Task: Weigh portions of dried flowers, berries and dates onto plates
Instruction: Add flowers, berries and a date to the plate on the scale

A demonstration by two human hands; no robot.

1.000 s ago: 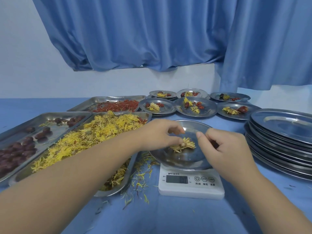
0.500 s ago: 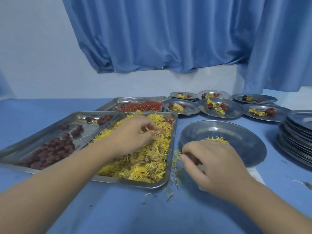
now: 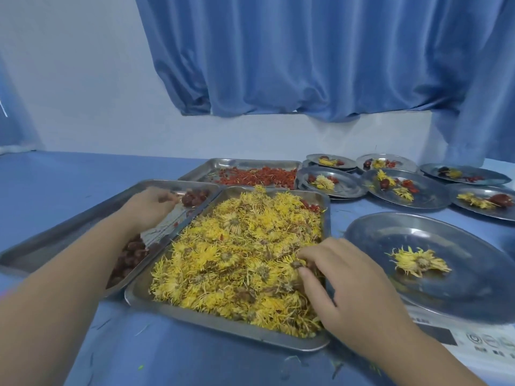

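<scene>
A steel plate (image 3: 473,291) sits on the white scale (image 3: 479,341) at the right, with one clump of yellow dried flowers (image 3: 418,261) on it. To its left, a steel tray (image 3: 223,325) is heaped with yellow dried flowers (image 3: 237,246). My right hand (image 3: 345,280) is in that tray's right side, and its fingertips pinch a flower head. My left hand (image 3: 147,206) reaches over the tray of dark dates (image 3: 192,197) on the left. Its fingers are curled and blurred, so any hold on a date is unclear. A tray of red berries (image 3: 259,176) lies behind.
Several filled plates (image 3: 404,188) with flowers, berries and dates stand at the back right. Loose petals litter the blue table (image 3: 167,358) near the front edge. A blue curtain (image 3: 306,65) hangs behind against the white wall.
My left hand has moved from the flower tray to the date tray. My right hand has left the plate's edge and gone into the flower tray. The view has swung left.
</scene>
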